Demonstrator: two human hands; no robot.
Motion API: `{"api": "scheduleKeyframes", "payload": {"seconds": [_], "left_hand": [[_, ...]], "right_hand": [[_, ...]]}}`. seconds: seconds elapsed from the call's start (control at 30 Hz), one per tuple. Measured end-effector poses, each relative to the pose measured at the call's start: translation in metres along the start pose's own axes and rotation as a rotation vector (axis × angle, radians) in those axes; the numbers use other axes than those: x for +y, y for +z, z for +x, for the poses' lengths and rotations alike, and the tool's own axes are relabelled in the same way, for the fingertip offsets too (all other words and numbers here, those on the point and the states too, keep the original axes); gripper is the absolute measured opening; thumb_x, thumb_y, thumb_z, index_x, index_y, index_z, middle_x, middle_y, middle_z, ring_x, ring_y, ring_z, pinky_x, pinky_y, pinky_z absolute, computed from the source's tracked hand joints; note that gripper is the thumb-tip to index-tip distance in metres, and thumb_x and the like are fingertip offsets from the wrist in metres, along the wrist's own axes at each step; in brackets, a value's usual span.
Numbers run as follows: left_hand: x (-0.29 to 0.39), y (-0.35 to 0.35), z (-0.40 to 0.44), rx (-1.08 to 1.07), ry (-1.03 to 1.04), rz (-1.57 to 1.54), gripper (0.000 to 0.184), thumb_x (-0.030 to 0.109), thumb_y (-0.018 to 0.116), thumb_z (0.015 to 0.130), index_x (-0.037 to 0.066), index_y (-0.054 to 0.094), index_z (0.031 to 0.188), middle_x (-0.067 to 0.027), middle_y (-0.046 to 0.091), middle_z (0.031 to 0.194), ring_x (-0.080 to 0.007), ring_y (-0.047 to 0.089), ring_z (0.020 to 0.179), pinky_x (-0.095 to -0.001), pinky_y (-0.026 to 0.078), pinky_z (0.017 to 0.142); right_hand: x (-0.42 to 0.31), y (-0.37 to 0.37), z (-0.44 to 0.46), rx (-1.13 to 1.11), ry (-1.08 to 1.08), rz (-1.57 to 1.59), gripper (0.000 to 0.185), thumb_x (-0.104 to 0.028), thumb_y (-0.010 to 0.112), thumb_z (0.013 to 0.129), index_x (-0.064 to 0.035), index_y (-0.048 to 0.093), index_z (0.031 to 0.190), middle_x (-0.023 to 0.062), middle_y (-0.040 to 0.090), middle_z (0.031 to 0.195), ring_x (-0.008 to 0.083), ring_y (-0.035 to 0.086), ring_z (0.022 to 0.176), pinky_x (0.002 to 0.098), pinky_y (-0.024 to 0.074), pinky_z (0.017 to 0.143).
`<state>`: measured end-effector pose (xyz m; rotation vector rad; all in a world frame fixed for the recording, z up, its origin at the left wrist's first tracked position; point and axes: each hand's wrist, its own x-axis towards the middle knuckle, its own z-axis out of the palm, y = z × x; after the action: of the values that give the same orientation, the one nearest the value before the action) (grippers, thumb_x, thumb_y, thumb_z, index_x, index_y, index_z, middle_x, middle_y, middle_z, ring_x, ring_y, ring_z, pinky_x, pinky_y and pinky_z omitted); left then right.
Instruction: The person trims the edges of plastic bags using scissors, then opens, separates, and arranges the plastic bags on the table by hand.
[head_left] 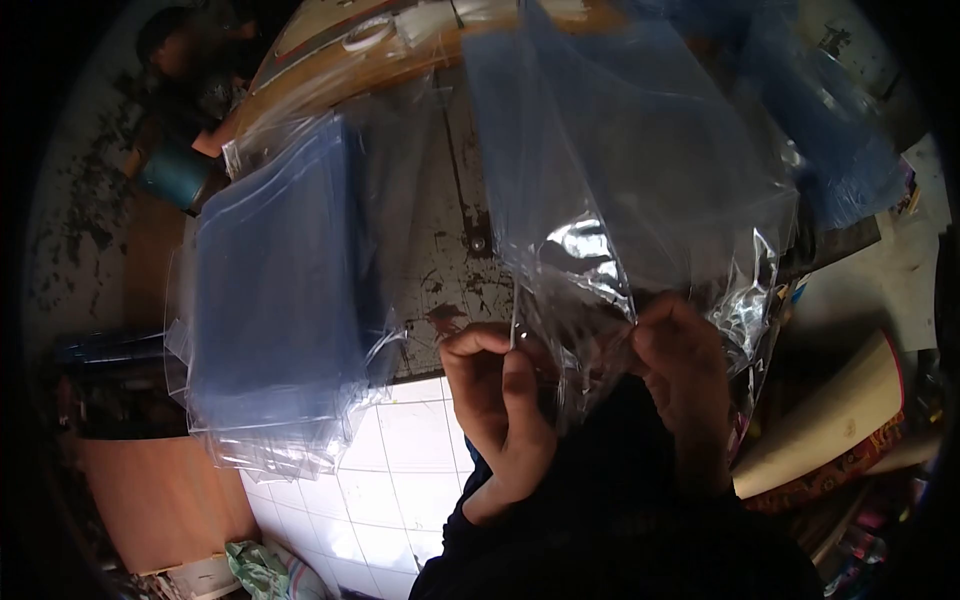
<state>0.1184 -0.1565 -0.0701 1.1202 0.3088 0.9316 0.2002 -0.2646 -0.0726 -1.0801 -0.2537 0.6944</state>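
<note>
Left hand (500, 410) and right hand (680, 375) each pinch the near edge of 1 clear plastic sheet (590, 250), which lies over the worktop (455, 290). Bluish sheet stack (285, 280) sits left of it, overhanging the worktop's near edge.

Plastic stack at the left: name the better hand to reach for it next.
Left, I'd judge. The left hand is nearer the plastic stack; the right hand is farther off. Both pinch clear plastic, so left must let go first.

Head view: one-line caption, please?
Bare left hand and right hand pinch clear, glossy plastic film near stacked bluish transparent sheets.
</note>
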Motion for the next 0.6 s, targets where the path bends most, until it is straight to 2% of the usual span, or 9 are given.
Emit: {"api": "scheduleKeyframes", "payload": {"seconds": [0.1, 0.17, 0.2, 0.23, 0.3, 0.33, 0.43, 0.47, 0.6], "left_hand": [[0.000, 0.001, -0.001, 0.041, 0.024, 0.041, 0.015, 0.002, 0.042, 0.087, 0.003, 0.036, 0.100, -0.0063, 0.050, 0.077, -0.0098, 0.047, 0.072, -0.0228, 0.039, 0.067], [-0.002, 0.004, 0.002, 0.041, 0.156, 0.289, 0.021, 0.001, 0.041, 0.086, 0.003, 0.034, 0.105, -0.0062, 0.049, 0.074, -0.0127, 0.049, 0.080, -0.0248, 0.041, 0.072], [-0.001, 0.006, 0.002, 0.093, 0.283, 0.493, 0.024, 0.002, 0.048, 0.084, 0.003, 0.045, 0.108, -0.0093, 0.056, 0.087, -0.0177, 0.051, 0.099, -0.0328, 0.039, 0.087], [0.005, 0.007, 0.002, 0.091, 0.284, 0.492, 0.024, 0.002, 0.048, 0.084, 0.003, 0.045, 0.108, -0.0093, 0.056, 0.087, -0.0177, 0.051, 0.099, -0.0328, 0.039, 0.087], [0.020, 0.004, 0.006, -0.169, 0.620, 1.468, 0.023, 0.007, 0.055, 0.080, 0.010, 0.060, 0.102, -0.0062, 0.057, 0.112, -0.0179, 0.046, 0.116, -0.0398, 0.027, 0.101], [0.019, 0.002, 0.005, -0.277, 0.592, 1.543, 0.039, -0.006, 0.052, 0.066, 0.015, 0.065, 0.098, -0.0045, 0.046, 0.129, -0.0260, 0.031, 0.128, -0.0491, 0.019, 0.105], [0.032, 0.007, 0.015, -0.343, 0.552, 1.552, 0.039, -0.003, 0.054, 0.067, 0.016, 0.064, 0.100, -0.0028, 0.046, 0.129, -0.0234, 0.033, 0.127, -0.0517, 0.014, 0.105], [0.035, 0.009, 0.017, -0.329, 0.570, 1.561, 0.032, 0.001, 0.057, 0.067, 0.016, 0.064, 0.094, -0.0028, 0.046, 0.130, -0.0240, 0.032, 0.128, -0.0535, 0.009, 0.106], [0.045, 0.016, 0.022, -0.249, 0.492, 1.694, 0.014, 0.008, 0.061, 0.068, 0.014, 0.061, 0.080, -0.0017, 0.045, 0.131, -0.0248, 0.029, 0.130, -0.0574, 0.002, 0.105]], "right_hand": [[0.004, -0.002, 0.001, 0.023, 0.038, 0.019, 0.005, -0.004, 0.054, 0.084, -0.0027, 0.052, 0.088, 0.0031, 0.059, 0.078, 0.0027, 0.049, 0.063, 0.0160, 0.0361, 0.053], [0.005, -0.004, 0.002, 0.022, 0.041, 0.047, 0.005, -0.005, 0.055, 0.084, -0.0035, 0.052, 0.088, 0.0013, 0.057, 0.077, 0.0011, 0.045, 0.061, 0.0152, 0.0329, 0.051], [0.005, -0.006, 0.002, 0.005, 0.049, 0.062, 0.005, -0.006, 0.054, 0.084, -0.0034, 0.052, 0.088, 0.0018, 0.058, 0.078, 0.0013, 0.046, 0.062, 0.0150, 0.0335, 0.052], [0.006, -0.008, 0.003, -0.012, 0.059, 0.077, 0.005, -0.006, 0.054, 0.085, -0.0034, 0.051, 0.087, 0.0023, 0.058, 0.079, 0.0015, 0.047, 0.063, 0.0147, 0.0341, 0.052], [0.009, -0.009, 0.002, -0.016, 0.058, 0.089, 0.004, -0.006, 0.053, 0.085, -0.0033, 0.051, 0.088, 0.0023, 0.058, 0.078, 0.0013, 0.046, 0.062, 0.0147, 0.0338, 0.052], [0.010, -0.009, 0.002, -0.024, 0.059, 0.098, 0.004, -0.006, 0.052, 0.085, -0.0033, 0.050, 0.088, 0.0024, 0.058, 0.077, 0.0011, 0.045, 0.061, 0.0146, 0.0335, 0.051], [0.003, 0.004, 0.005, 0.008, 0.036, 0.175, 0.003, -0.004, 0.050, 0.086, -0.0025, 0.049, 0.088, 0.0028, 0.057, 0.077, 0.0023, 0.046, 0.062, 0.0165, 0.0359, 0.054], [0.003, 0.003, 0.006, 0.004, 0.033, 0.175, 0.003, -0.004, 0.050, 0.086, -0.0025, 0.049, 0.088, 0.0028, 0.057, 0.077, 0.0023, 0.046, 0.062, 0.0165, 0.0359, 0.054], [0.013, -0.016, 0.008, -0.073, 0.026, 0.164, 0.003, -0.003, 0.048, 0.086, -0.0010, 0.049, 0.088, 0.0069, 0.058, 0.082, 0.0101, 0.055, 0.078, 0.0235, 0.0437, 0.069]]}}
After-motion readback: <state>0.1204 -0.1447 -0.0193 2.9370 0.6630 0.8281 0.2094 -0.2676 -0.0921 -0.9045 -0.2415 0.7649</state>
